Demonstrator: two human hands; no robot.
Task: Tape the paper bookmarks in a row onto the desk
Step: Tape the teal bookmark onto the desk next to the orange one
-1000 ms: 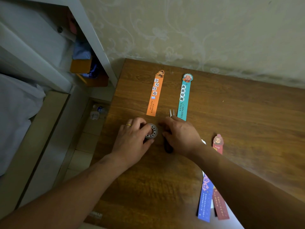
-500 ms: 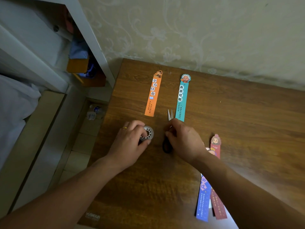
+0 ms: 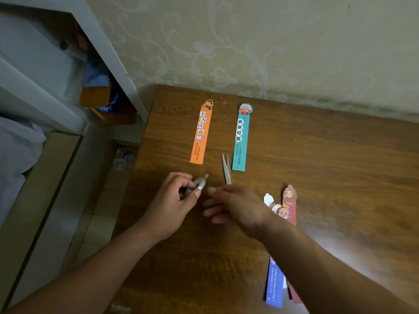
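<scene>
My left hand is curled around a small roll of clear tape, thumb and fingers pinching its rim and lifting it just off the wood, with a short tab of tape sticking up from the top of the roll. My right hand hovers just beside it, fingers loosely spread and holding nothing, the fingertips close to the roll; it is a little blurred. Just past my right hand lie the scissors, pale blades slightly parted and pointing away from me toward the wall, their handles hidden under my hand. Further out on the wooden desk two paper bookmarks lie flat side by side, apart from each other, long axes running away from me and cartoon heads at the far end: an orange bookmark with white characters on the left, leaning slightly, and a teal bookmark on the right, its near end just beside the scissor blades. I cannot tell whether either is taped down. To the right of my right wrist a loose stack of bookmarks waits, a red one on the right, a blue one showing below my forearm, all lengthwise the same way with heads toward the wall.
</scene>
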